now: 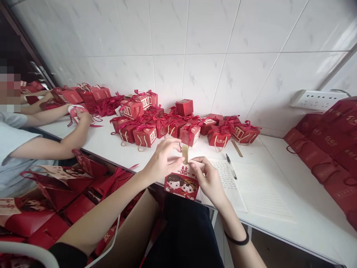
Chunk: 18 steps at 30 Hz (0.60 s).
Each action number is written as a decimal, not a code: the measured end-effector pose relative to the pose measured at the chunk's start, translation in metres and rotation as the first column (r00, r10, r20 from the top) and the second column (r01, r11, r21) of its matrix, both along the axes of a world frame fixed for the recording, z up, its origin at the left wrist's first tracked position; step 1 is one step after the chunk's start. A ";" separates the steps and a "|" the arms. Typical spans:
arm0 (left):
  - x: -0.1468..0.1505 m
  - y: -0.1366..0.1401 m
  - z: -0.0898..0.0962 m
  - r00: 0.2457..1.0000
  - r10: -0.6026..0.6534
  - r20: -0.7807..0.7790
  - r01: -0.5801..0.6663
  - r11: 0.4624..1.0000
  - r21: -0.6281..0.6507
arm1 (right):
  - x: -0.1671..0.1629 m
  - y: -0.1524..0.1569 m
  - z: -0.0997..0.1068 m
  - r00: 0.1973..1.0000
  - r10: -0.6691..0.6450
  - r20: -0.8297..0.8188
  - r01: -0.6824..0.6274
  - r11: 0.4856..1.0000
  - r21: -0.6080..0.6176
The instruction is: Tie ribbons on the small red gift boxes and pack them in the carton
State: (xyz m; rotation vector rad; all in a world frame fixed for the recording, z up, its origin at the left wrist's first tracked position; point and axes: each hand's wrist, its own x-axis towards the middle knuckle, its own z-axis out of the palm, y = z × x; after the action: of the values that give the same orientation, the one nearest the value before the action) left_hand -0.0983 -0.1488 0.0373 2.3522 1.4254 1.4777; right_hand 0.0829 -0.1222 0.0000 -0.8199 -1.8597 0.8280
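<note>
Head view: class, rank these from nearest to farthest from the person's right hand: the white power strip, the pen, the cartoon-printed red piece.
From the right hand:
1. Cartoon-printed red piece, directly at the hand, on its left.
2. Pen, lying just to its right.
3. White power strip, farther back, well to the right.

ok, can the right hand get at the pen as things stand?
Probably yes: the pen lies uncovered beside the right hand, nothing visible between them, though that hand is busy with the red printed piece.

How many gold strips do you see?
2: one gold strip upright by the left hand, another gold strip on the table between red boxes and pen. More may be hidden.
</note>
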 end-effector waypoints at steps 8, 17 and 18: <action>0.013 0.009 -0.015 0.964 -0.145 0.223 0.175 0.977 -0.120 | -0.008 -0.001 -0.001 0.986 -0.166 -0.002 0.155 0.918 0.364; 0.010 0.007 -0.018 0.984 -0.178 -0.002 0.177 0.978 0.107 | -0.015 -0.001 -0.012 0.973 -0.216 -0.078 0.227 0.851 0.473; 0.009 0.008 -0.019 0.984 -0.178 -0.007 0.178 0.978 0.107 | -0.016 -0.001 -0.013 0.971 -0.220 -0.092 0.237 0.849 0.473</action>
State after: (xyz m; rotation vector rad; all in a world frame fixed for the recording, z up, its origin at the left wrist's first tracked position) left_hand -0.0892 -0.1413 0.0186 2.4630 1.1255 1.5441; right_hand 0.0672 -0.1232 -0.0132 -0.6805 -1.7838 0.2042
